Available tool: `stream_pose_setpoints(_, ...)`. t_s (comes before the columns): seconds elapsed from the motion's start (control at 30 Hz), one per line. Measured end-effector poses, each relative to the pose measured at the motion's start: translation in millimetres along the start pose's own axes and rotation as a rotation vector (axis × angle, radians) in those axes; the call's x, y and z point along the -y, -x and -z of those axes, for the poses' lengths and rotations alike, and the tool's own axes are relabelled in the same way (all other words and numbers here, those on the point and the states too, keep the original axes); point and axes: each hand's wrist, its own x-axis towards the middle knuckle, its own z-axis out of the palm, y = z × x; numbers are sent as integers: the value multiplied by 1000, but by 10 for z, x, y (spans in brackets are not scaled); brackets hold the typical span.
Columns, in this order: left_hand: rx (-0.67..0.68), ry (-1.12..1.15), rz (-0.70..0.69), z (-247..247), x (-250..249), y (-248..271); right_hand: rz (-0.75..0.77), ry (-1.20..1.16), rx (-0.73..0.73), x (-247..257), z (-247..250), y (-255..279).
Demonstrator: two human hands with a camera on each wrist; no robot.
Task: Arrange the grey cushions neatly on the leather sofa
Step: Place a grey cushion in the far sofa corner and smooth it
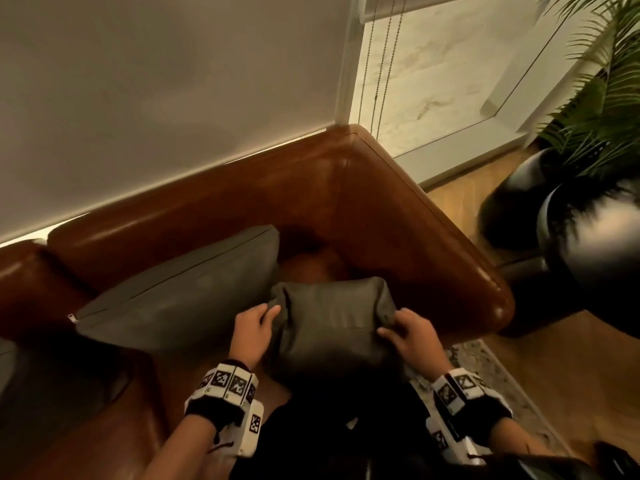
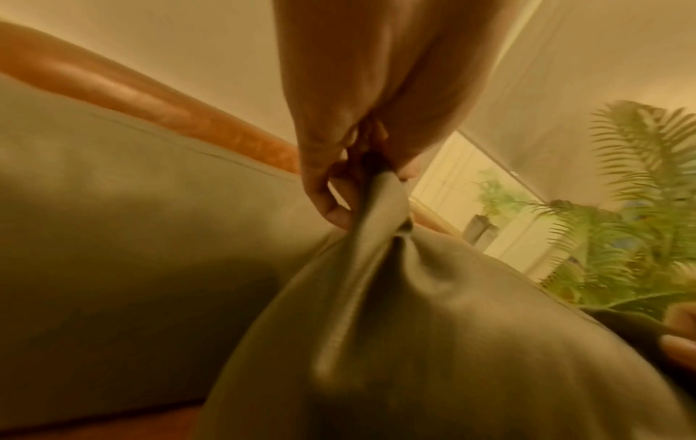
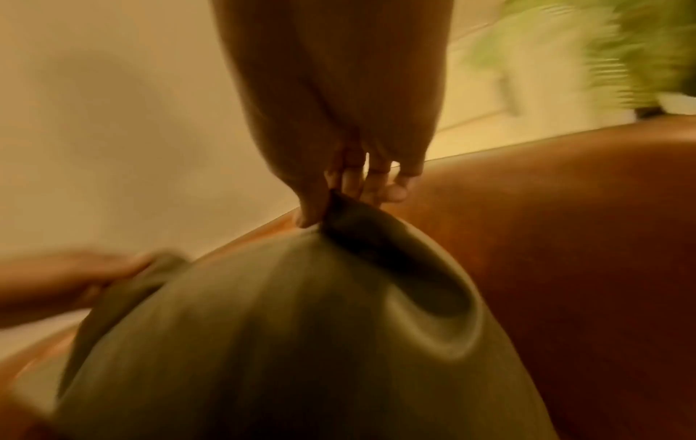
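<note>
Insp. A: Hands first?

Insp. B: Left hand [image 1: 254, 329] pinches the top-left corner of the small grey cushion [image 1: 332, 327]; right hand [image 1: 407, 332] pinches its top-right corner. Wrist views confirm fabric bunched between thumb and fingers, both sides.

Insp. A: Cushion's position?

Insp. B: Held upright at the sofa's right end, near the armrest [image 1: 415, 216]. Can't tell if its base touches the seat. Just left, the large grey cushion [image 1: 180, 292] leans on the leather sofa [image 1: 207, 202] backrest, approx. placed.

Insp. A: Progress?

Insp. B: Est. partway. Large one looks set; small one not yet seated. Another dark shape at far left edge, unclear. Potted palm [image 1: 602, 98] beyond the armrest, not involved.
</note>
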Motion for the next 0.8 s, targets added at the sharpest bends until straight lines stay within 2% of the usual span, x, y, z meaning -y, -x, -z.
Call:
stream_pose_setpoints(0.03, -29, -1, -24, 45, 28, -8, -22, -28, 2, -11, 99, 48)
stream_pose_setpoints(0.07, -83, 8, -11, 114, 107, -34, -109, -106, -49, -77, 265, 88)
stream_pose_setpoints(0.13, -170, -11, 71, 211, 288, -90, -292, -234, -177, -213, 611, 199)
stream_pose_setpoints(0.17, -185, -26, 121, 195, 364, -115, -315, -239, -185, -243, 709, 250)
stream_pose_setpoints(0.23, -161, -57, 236, 63, 473, -236, -295, -188, -137, -104, 744, 322)
stream_pose_setpoints(0.33, -32, -110, 346, -40, 489, -439, -224, -151, -168, 257, 674, 393)
stream_pose_setpoints(0.4, 9, -136, 297, -91, 430, -560, -165, -184, -245, 503, 708, 392)
stream_pose_setpoints(0.53, 129, -56, 31, -309, 16, -655, -107, -242, -363, 1000, 681, 86)
stream_pose_setpoints(0.67, 139, 158, 43, -508, -345, -699, -149, -244, -416, 1160, 577, -589)
stream_pose_setpoints(0.73, 189, 203, 7, -614, -511, -677, -129, -226, -362, 1093, 469, -1001)
stream_pose_setpoints(0.8, 401, 242, 3, -781, -668, -649, -87, -200, -194, 937, 288, -1344)
